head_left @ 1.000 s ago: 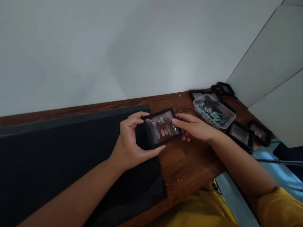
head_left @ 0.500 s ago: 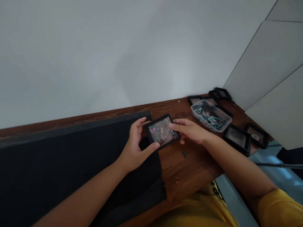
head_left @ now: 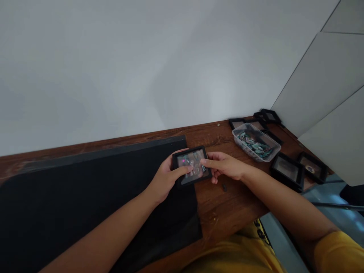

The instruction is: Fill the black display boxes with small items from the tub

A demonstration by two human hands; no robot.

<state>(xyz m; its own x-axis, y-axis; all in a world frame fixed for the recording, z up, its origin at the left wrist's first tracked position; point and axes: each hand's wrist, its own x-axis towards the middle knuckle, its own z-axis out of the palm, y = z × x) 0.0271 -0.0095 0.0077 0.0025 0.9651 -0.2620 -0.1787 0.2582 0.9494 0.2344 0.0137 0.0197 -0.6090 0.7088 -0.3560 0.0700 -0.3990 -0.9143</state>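
A small black frame with a clear window [head_left: 186,178] is held between both hands, tilted above the edge of the black mat. Several small items, one of them pink, show behind its clear film. My left hand [head_left: 165,178] grips the left side, its thumb lying across the window and its fingers hidden behind. On the right edge, my right hand [head_left: 224,165] pinches the frame, thumb on the window and fingers behind or beside the rim. A small dark piece [head_left: 224,187] lies on the wood just below my right hand.
A clear plastic tub [head_left: 257,142] of greenish pieces stands to the right. Several more black frames [head_left: 287,170] lie around it, one [head_left: 312,168] with a round item. The black mat [head_left: 85,197] covers the left of the wooden table [head_left: 218,216]; a white wall [head_left: 142,68] rises behind.
My left thumb has moved from the frame's lower edge up onto the window. The frame has turned slightly and sits closer into my left hand. The view has shifted a little.
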